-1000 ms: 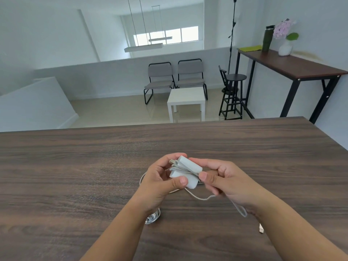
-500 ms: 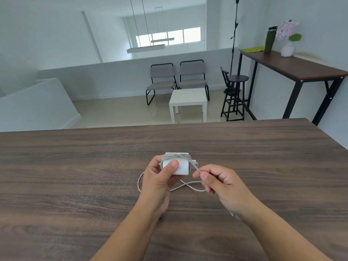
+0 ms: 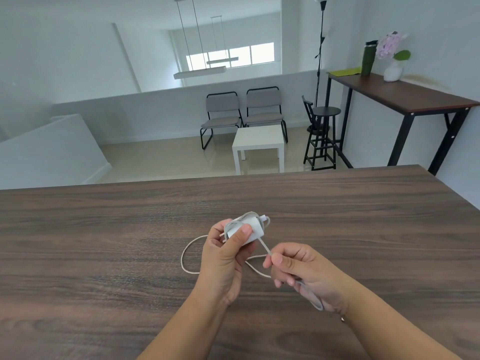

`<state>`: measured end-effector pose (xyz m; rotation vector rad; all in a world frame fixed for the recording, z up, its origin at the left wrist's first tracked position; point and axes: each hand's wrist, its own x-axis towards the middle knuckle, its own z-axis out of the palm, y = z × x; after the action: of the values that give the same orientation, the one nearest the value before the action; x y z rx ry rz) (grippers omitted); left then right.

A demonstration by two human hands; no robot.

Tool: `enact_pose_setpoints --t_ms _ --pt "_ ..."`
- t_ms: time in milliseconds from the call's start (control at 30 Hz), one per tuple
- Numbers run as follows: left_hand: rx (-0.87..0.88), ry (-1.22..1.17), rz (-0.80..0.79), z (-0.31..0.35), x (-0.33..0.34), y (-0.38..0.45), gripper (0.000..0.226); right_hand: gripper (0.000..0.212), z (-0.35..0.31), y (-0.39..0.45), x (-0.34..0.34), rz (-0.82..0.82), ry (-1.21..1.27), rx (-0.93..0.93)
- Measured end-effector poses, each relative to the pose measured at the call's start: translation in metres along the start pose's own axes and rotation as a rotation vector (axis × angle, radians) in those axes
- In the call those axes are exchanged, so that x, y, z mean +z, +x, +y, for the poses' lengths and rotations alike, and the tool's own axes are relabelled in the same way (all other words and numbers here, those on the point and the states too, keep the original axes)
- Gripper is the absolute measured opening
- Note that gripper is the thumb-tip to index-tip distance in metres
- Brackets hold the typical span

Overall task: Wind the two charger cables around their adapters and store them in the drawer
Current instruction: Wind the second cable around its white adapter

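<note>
Now right hand lower, cable taut.

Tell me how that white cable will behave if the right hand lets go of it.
The cable looks floppy: its free part lies in loose curves on the table, so it would probably drop limp. The turns around the adapter, gripped by the left hand, may loosen, since only the right hand pinching it keeps that stretch taut.

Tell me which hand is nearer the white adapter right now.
Left. The left hand grips the adapter itself, thumb across its face. The right hand sits lower and to the right, off the adapter, pinching the cable that runs from it.
</note>
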<state>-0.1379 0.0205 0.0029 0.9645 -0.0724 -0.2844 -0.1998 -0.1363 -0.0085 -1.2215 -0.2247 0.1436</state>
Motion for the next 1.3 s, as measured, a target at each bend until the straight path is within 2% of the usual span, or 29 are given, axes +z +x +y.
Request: enact_pose_setpoints --t_ms 67,167,233,300,367,400,500,567,633,700,800,867,933,1000,1100,1200,1300 --pt "0.013 0.043 0.008 0.002 0.005 -0.002 0.047 0.02 0.003 -0.001 0.005 0.043 -0.034 -0.016" --pt "0.029 0.071 -0.003 0.004 0.008 -0.002 0.041 0.019 0.004 -0.002 0.005 0.042 -0.057 -0.02" --pt "0.014 0.092 -0.029 0.004 0.007 -0.002 0.052 0.018 0.004 0.0 0.002 0.022 -0.112 -0.015" --pt "-0.017 0.119 -0.088 0.005 0.007 -0.002 0.08 0.016 0.003 0.006 -0.005 0.053 -0.243 -0.016" --pt "-0.062 0.146 -0.146 0.005 0.005 -0.003 0.095 0.013 -0.002 0.011 -0.015 0.091 -0.395 -0.039" --pt "-0.075 0.174 -0.166 0.006 0.004 -0.003 0.096 0.021 -0.008 0.013 -0.02 0.085 -0.488 -0.055" --pt "-0.086 0.278 -0.243 0.013 -0.005 -0.002 0.082 0.034 -0.025 0.021 -0.033 0.059 -0.948 -0.115" --pt "-0.089 0.366 -0.323 0.02 -0.015 -0.001 0.07 0.029 -0.035 0.027 -0.039 0.049 -1.324 -0.194" --pt "-0.083 0.514 -0.415 0.027 -0.021 -0.002 0.065 0.013 -0.047 0.028 -0.046 0.084 -1.42 -0.187" --pt "-0.084 0.665 -0.492 0.034 -0.022 -0.004 0.055 0.01 -0.059 0.025 -0.053 0.134 -1.247 -0.099" --pt "-0.068 0.895 -0.544 0.038 -0.02 -0.005 0.044 0.012 -0.072 0.026 -0.055 0.028 -1.125 0.163" --pt "0.086 1.186 -0.489 0.035 -0.02 -0.002 0.047 0.013 -0.078 0.022 -0.047 -0.055 -1.101 0.255" --pt "0.338 1.413 -0.359 0.027 -0.019 0.002 0.048 0.022 -0.088 0.018 -0.041 0.003 -1.01 0.248" --pt "0.441 1.345 -0.182 0.021 -0.016 0.004 0.045 0.028 -0.092 0.013 -0.034 0.077 -0.88 0.167" --pt "0.428 1.114 0.046 0.02 -0.01 0.01 0.044 0.028 -0.081 0.009 -0.021 0.118 -0.752 0.025" --pt "0.381 0.972 0.131 0.019 -0.003 0.013 0.048 0.025 -0.06 0.009 -0.012 0.194 -0.355 -0.112" --pt "0.384 0.876 0.159 0.018 0.002 0.015 0.06 0.024 -0.042 0.007 -0.001 0.217 0.064 -0.1"
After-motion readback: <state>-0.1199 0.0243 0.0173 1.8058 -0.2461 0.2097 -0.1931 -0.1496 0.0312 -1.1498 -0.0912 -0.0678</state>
